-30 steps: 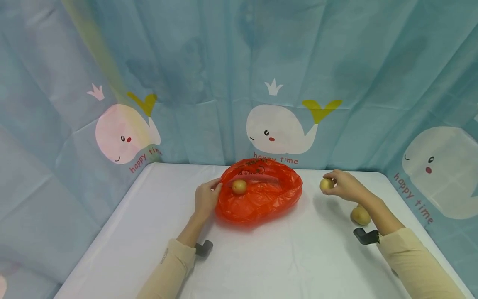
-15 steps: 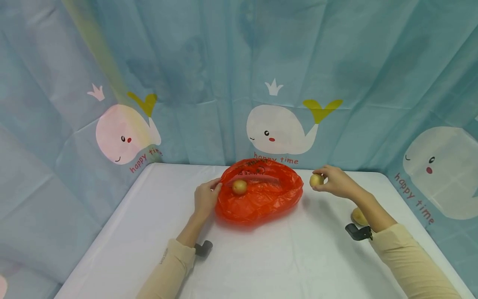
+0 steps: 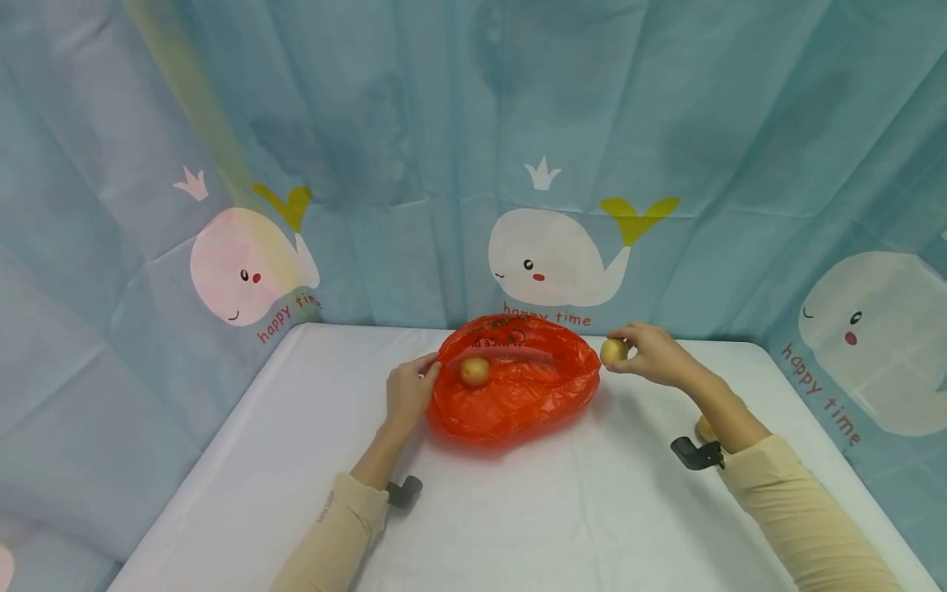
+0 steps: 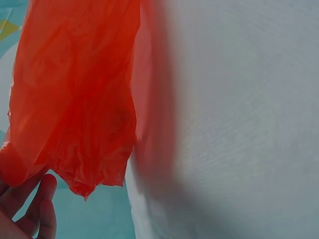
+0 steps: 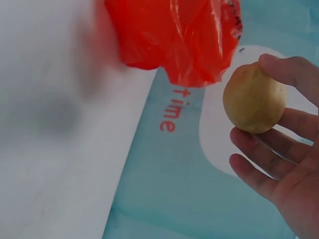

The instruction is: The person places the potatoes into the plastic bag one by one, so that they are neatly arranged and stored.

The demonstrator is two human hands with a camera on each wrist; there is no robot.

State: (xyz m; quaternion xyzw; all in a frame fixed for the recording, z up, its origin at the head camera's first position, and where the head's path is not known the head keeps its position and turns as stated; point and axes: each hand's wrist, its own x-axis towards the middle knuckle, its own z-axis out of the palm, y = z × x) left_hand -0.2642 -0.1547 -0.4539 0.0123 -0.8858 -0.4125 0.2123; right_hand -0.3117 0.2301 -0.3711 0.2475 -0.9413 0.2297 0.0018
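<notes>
The right hand pinches a potato beside a red bag.
Its thumb and fingers hold it up, just by the bag's right edge. The left hand pinches the left edge. A second potato sits inside the open bag. A third potato lies on the white table, partly behind the right arm.

A roundish yellow item hovers beside an open red bag

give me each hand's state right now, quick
Left hand: closed, holding the bag by its edge.
Right hand: closed, holding a potato between thumb and fingers, beside the bag.
</notes>
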